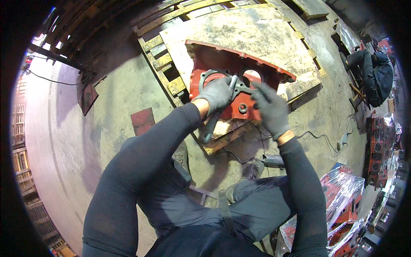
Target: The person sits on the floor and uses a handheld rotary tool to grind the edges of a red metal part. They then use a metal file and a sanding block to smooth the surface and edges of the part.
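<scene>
A red cast metal housing [227,60] with round bores and bare machined faces rests on the wooden pallet's board in front of me. My left hand [217,93], in a grey glove, is closed around a long tool held slantwise over the housing. The tool's pale bar-like end [233,81] shows above the glove; its thick dark end [208,129] hangs below the wrist. What kind of tool it is stays unclear. To the right, my gloved right hand [272,109] is open and slightly blurred, fingers stretched toward the housing's right bore. Whether they touch it, I cannot tell.
The pallet [169,70] carries a stained board [239,23]. By my foot lies a grey corded power tool [273,161], its cable trailing across the floor. A reddish plate [142,121] lies left. Plastic-wrapped red castings [342,188] stand right; another person [376,77] is farther off.
</scene>
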The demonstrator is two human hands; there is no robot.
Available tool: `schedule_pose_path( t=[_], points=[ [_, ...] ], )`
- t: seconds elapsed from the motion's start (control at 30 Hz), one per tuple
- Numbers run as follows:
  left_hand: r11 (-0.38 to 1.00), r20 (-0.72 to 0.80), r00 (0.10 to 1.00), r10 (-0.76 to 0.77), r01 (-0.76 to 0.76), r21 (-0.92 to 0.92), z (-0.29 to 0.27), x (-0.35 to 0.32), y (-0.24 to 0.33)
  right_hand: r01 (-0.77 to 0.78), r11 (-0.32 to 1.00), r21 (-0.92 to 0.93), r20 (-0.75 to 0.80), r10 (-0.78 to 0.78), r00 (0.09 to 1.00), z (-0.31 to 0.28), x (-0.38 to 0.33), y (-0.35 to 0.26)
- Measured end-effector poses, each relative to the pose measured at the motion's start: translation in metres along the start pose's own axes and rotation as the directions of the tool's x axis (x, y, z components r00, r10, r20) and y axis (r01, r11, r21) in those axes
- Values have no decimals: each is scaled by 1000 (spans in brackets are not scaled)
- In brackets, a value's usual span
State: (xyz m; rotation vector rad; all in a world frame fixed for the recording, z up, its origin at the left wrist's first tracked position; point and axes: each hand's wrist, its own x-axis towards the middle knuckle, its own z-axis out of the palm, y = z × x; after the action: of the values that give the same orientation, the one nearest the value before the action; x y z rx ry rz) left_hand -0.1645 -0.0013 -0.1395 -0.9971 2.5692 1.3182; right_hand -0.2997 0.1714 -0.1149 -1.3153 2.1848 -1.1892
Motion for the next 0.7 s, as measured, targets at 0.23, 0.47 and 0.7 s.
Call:
schedule_pose_path(
  t=[0.23,0.47,0.7],
  points=[
    [976,-10,995,95,-91,198,-15,-3,-10,198,828,-525,-337,-416,845,-69,69,38],
    [908,-1,965,262,-246,338,-23,-5,-21,129,914,-384,-144,-197,970,-50,82,86],
    [885,-103,930,354,-297,359,2,-4,-33,156,898,-410,-142,-232,962,-43,82,82]
  ],
)
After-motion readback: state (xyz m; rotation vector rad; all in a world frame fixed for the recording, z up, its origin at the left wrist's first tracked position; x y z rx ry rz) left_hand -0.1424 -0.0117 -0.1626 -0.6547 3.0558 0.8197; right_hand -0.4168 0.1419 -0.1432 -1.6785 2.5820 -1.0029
